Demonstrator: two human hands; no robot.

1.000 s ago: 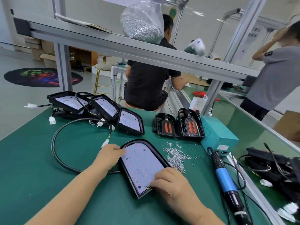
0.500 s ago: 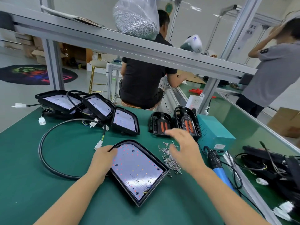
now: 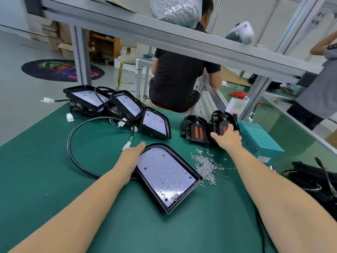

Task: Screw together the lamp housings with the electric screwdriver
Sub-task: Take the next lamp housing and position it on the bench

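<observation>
Head view shows me the green bench (image 3: 54, 189) with one LED lamp housing (image 3: 166, 177) lying face up in the middle. My left hand (image 3: 132, 154) rests against its upper left edge, fingers straight and holding nothing. My right hand (image 3: 227, 136) is stretched out to the back cover (image 3: 223, 121) standing beside the teal power box (image 3: 259, 141); its fingers curl around the cover's lower part. A second back cover (image 3: 195, 130) stands just left of it. Loose screws (image 3: 206, 166) lie scattered between the housing and the box. Three more lamp housings (image 3: 125, 105) with cables lie further back on the left.
</observation>
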